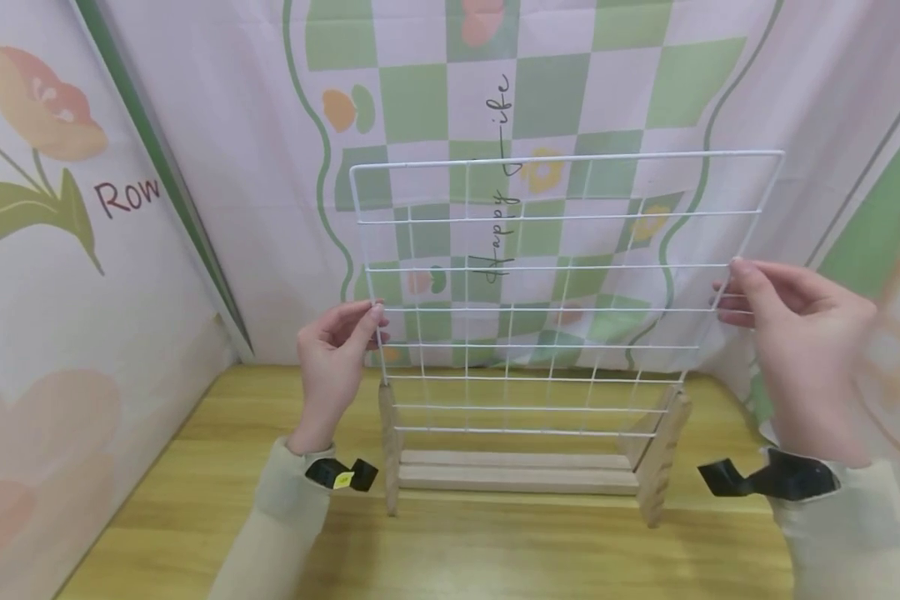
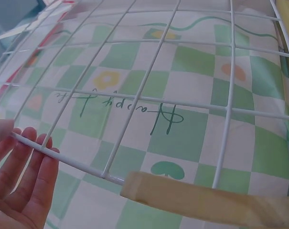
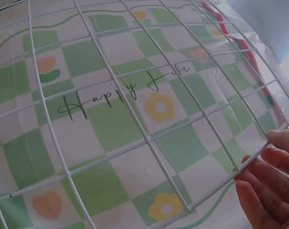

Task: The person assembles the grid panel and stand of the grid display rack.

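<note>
A white wire grid panel [image 1: 507, 309] stands upright in a wooden stand [image 1: 517, 478], its lower edge between two wooden side pieces. My left hand [image 1: 337, 350] pinches the panel's left side wire between thumb and fingers, about halfway up. On the opposite side, my right hand [image 1: 810, 342] pinches the right side wire, slightly higher. In the left wrist view, the fingers [image 2: 37, 176] curl round the edge wire, and a wooden side piece [image 2: 201, 200] meets that wire lower down. The right wrist view shows the right hand [image 3: 271, 181] gripping the outer wire of the grid [image 3: 149, 138].
The stand rests on a yellow wood-grain table [image 1: 495, 550]. Behind it hangs a white cloth with green checks [image 1: 480, 100] and lettering. A printed flower panel [image 1: 37, 317] rises on the left, and more cloth [image 1: 892, 250] hangs on the right.
</note>
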Demonstrator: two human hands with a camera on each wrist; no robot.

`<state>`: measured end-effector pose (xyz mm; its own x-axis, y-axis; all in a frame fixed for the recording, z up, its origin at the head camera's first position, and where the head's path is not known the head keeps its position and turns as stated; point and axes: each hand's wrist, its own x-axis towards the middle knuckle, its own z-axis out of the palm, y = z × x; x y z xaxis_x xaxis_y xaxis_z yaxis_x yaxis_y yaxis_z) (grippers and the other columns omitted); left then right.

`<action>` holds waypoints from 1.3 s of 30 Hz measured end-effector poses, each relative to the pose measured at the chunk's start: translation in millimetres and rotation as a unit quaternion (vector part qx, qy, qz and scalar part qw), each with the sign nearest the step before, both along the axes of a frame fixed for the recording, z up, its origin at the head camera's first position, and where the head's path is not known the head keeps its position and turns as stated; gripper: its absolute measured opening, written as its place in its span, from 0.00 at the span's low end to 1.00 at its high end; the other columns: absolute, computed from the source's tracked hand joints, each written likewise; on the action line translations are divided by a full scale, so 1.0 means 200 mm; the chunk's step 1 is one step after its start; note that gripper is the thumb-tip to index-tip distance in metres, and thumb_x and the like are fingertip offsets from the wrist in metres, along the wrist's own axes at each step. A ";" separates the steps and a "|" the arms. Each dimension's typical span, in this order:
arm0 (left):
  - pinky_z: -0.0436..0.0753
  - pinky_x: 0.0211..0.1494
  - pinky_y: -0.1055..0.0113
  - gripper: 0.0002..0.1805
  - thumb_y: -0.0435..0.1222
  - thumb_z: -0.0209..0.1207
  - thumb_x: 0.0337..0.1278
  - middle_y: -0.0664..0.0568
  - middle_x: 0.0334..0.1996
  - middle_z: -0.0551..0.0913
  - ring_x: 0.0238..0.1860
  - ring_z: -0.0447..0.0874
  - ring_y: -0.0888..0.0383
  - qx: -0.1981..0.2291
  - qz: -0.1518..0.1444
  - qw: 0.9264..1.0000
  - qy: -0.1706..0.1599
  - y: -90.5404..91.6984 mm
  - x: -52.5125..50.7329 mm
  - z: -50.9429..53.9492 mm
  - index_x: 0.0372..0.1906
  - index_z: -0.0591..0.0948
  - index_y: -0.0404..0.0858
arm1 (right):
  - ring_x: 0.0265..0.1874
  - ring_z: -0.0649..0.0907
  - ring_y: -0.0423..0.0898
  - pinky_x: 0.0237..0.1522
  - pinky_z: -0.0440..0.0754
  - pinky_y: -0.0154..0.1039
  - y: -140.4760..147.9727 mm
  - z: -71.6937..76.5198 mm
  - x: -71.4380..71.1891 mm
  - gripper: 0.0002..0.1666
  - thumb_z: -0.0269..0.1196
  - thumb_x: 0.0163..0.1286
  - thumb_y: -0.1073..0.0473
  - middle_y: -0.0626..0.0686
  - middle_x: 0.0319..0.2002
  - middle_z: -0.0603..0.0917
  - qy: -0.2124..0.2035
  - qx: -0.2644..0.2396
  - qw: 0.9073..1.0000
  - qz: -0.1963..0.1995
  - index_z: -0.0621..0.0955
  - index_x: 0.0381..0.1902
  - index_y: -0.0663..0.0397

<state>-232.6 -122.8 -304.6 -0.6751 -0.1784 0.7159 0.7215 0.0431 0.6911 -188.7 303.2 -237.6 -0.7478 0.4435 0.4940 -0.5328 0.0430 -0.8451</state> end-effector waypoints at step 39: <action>0.90 0.35 0.62 0.08 0.31 0.67 0.65 0.36 0.33 0.87 0.28 0.89 0.54 -0.005 0.002 0.999 -0.034 -0.04 0.00 -0.12 0.42 0.85 0.28 | 0.26 0.89 0.44 0.33 0.87 0.33 0.01 -0.15 -0.02 0.17 0.72 0.67 0.60 0.53 0.32 0.90 -0.029 0.042 0.998 0.035 0.85 0.46 0.70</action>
<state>-233.2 -130.5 -327.7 -0.7215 -0.1736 0.6703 0.6728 0.0533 0.7379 -193.1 304.3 -267.7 -0.8034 0.3482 0.4830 -0.4877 0.0806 -0.8693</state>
